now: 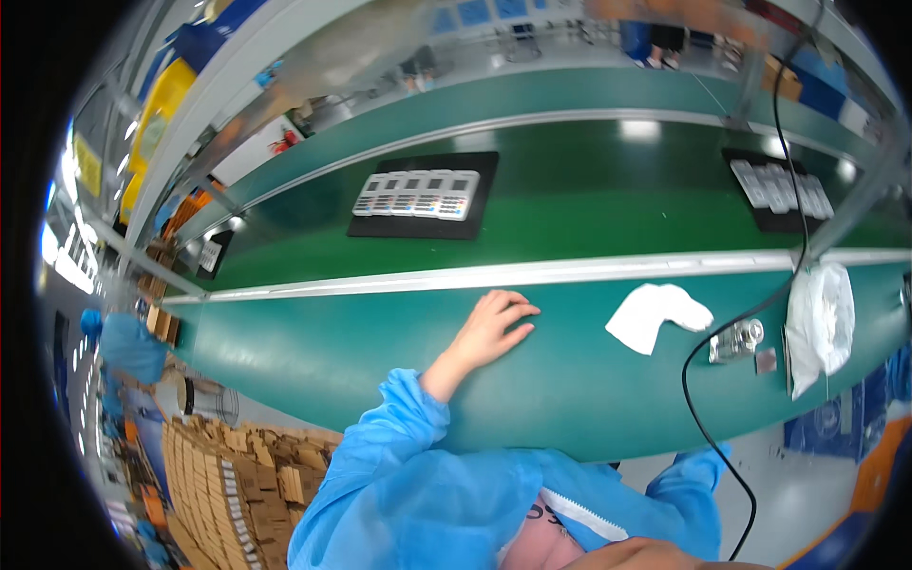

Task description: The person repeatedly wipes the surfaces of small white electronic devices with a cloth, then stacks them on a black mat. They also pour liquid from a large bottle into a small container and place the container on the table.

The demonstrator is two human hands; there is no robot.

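My left hand [489, 330] rests on the green bench top [560, 399], close to the metal rail along its far side. Its fingers are loosely bent and apart, with nothing in them. A crumpled white cloth or paper [652, 316] lies to its right, the nearest loose thing to it. Of my right arm only the blue sleeve [689, 494] shows, down by the bench's near edge; the hand itself is out of sight.
Beyond the rail [399, 282], the green belt carries black trays [486, 180] of white-and-grey flat pieces. At right are a clear glass jar [736, 340], a small square piece [766, 360], a white plastic bag [823, 323] and a hanging black cable [686, 380]. Cardboard stacks [218, 484] stand lower left.
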